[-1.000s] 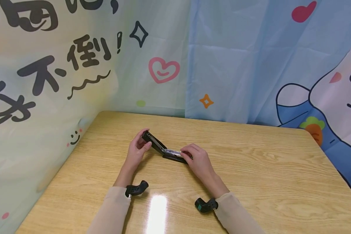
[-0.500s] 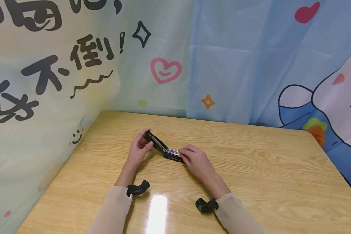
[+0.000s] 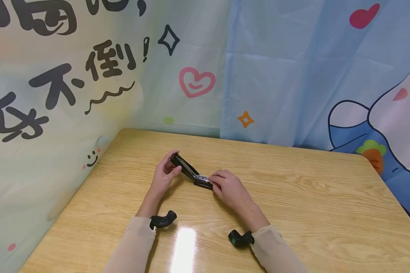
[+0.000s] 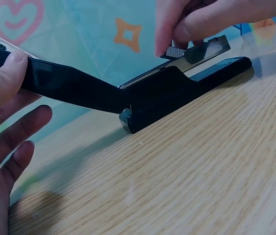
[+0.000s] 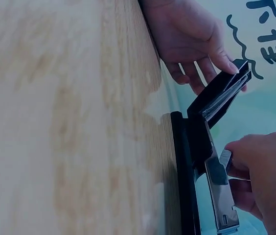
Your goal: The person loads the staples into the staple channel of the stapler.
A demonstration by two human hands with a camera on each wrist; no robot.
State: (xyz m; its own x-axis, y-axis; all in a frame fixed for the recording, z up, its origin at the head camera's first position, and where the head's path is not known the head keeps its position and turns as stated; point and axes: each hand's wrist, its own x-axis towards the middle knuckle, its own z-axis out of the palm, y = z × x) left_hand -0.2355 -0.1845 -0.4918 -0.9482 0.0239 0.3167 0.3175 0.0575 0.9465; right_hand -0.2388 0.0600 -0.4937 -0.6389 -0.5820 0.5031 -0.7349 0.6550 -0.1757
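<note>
The black stapler [image 3: 191, 174] lies near the middle of the wooden table [image 3: 294, 212], its long axis running from about ten o'clock to four o'clock, base flat and top arm swung up and open toward ten. The left hand [image 3: 164, 176] pinches the raised arm's tip between thumb and fingers. At the four o'clock end the right hand [image 3: 227, 185] pinches the metal staple channel [image 5: 221, 188] with its fingertips, directly above the base.
</note>
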